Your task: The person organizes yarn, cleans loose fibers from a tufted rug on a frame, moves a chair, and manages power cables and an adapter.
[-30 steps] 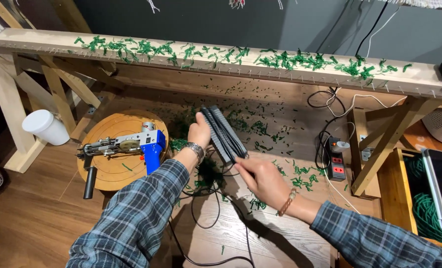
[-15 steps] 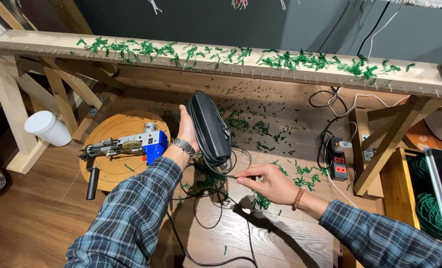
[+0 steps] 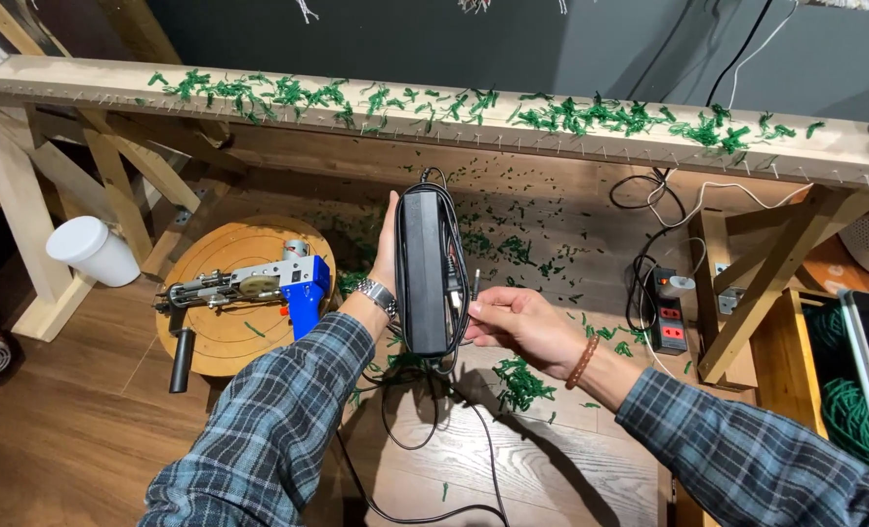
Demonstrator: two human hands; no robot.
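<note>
Two hands, left hand [image 3: 388, 256] gripping power adapter [image 3: 423, 271]

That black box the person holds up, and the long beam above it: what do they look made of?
The black box, in the left hand, looks like hard plastic: smooth, matte, with a faint sheen and rounded edges. A thin black cord, likely rubber-coated, is looped around it, its end pinched by the right hand. The beam looks like pale unfinished wood, with visible grain and a row of small nails.

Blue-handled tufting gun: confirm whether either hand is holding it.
No, the blue-handled tufting gun lies on the round wooden board, apart from both hands.
</note>
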